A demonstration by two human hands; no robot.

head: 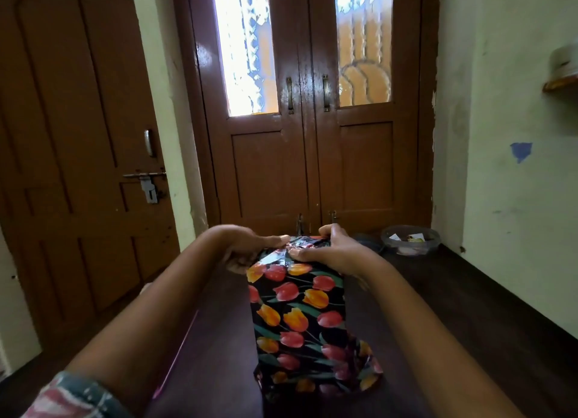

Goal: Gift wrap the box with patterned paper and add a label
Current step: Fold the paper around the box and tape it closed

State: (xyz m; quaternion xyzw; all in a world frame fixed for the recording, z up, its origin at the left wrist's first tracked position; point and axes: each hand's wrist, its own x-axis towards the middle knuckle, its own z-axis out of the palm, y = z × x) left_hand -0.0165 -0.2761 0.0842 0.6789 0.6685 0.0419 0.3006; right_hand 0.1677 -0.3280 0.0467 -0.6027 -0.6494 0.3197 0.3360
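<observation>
Both hands form the grip on the upper end of a tall box (300,317) that stands upright in the middle of the view. The left hand (247,250) holds the top left corner, with one digit laid across the top face and the other fingers curled against the left side. The right hand (336,250) holds the top right corner, its thumb pressing the near edge of the top and its fingers curled over the far edge.

The box is covered in patterned paper (359,374), black with red and orange tulips and green leaves. On the top face, between the two hands, the paper is folded and creased and looks shiny. At the bottom end it flares out loose and crumpled. The box rests on a dark floor (469,339).

Both forearms reach in from the lower corners of the view. A patterned sleeve (78,399) shows at the lower left.

Beyond the box is a brown double door (309,167) with two frosted glass panes. Another brown door (72,167) stands to the left. A clear plastic container (409,239) sits on the floor by the double door, to the right of the hands.
</observation>
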